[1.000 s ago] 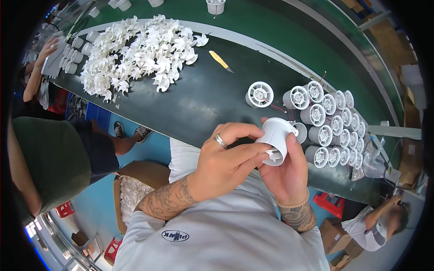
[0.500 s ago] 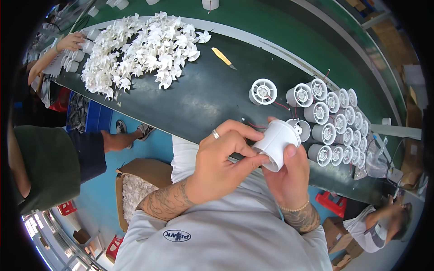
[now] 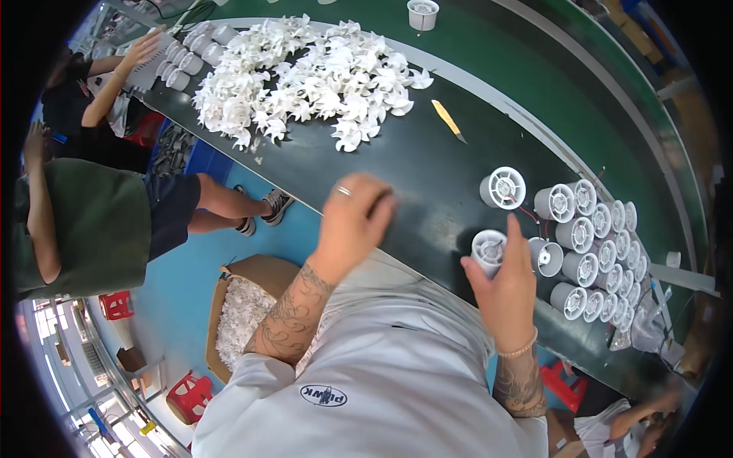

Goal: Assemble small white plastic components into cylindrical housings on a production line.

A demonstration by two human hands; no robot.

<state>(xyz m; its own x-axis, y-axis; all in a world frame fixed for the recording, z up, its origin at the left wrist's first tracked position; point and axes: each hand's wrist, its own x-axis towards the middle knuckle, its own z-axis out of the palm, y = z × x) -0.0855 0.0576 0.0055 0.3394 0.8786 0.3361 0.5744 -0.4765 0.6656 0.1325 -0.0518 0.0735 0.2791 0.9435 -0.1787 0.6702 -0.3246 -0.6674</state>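
Right hand [image 3: 505, 294] gripping white round fan housing [image 3: 489, 252], fingers clamped around it, holding it over near edge of dark bench [image 3: 427, 164]. Left hand [image 3: 353, 221] hovering over bench, fingers loosely curled, holding nothing. Row of finished housings [image 3: 592, 252] lying just right. Pile of white impellers [image 3: 305, 76] lying far left.

One white cylinder [image 3: 489, 252] sits in a hand at about 4 o'clock, one [image 3: 504, 187] stands alone at 2 o'clock, and a packed cluster [image 3: 595, 244] at 3 o'clock holds roughly fifteen more; the far ones blur. One yellow-handled knife [image 3: 447, 120] lies at 1 o'clock. The white fan blades [image 3: 305, 80] at 12 o'clock are too many to count. One white cup [image 3: 422, 14] stands at 12 o'clock.
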